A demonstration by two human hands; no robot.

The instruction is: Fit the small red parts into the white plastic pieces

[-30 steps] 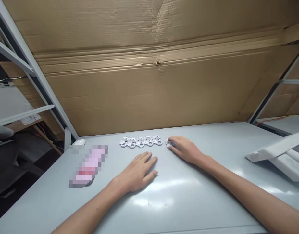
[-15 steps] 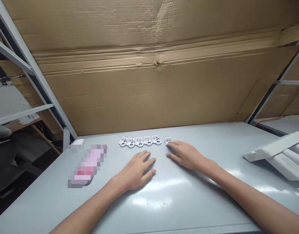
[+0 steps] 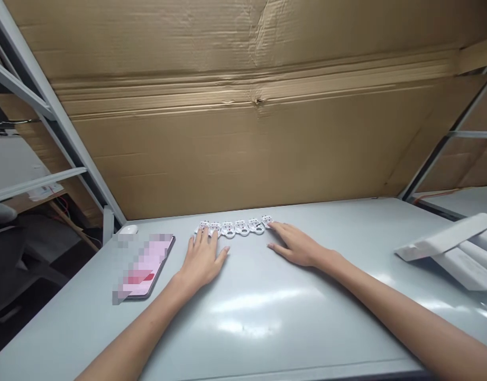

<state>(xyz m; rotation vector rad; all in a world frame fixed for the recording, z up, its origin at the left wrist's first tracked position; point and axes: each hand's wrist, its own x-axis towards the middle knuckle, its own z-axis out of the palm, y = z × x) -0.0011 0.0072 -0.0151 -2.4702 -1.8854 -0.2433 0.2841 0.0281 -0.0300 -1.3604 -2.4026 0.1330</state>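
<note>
Grey tabletop point(image 3: 267, 317), nearest: my left hand point(image 3: 201, 259) and right hand point(image 3: 296, 244) lie flat on it, fingers spread, gripping nothing. Beyond the fingertips, a row of small white plastic parts point(image 3: 235, 227); each hand touches one end. Phone point(image 3: 146, 264) at left, cardboard sheet point(image 3: 243, 132) behind.

The phone point(image 3: 145, 266) screen is pixelated out, can't read anything. The small white parts point(image 3: 235, 228) are too tiny to identify. White foam pieces point(image 3: 449, 248) get cut off at the right edge.
</note>
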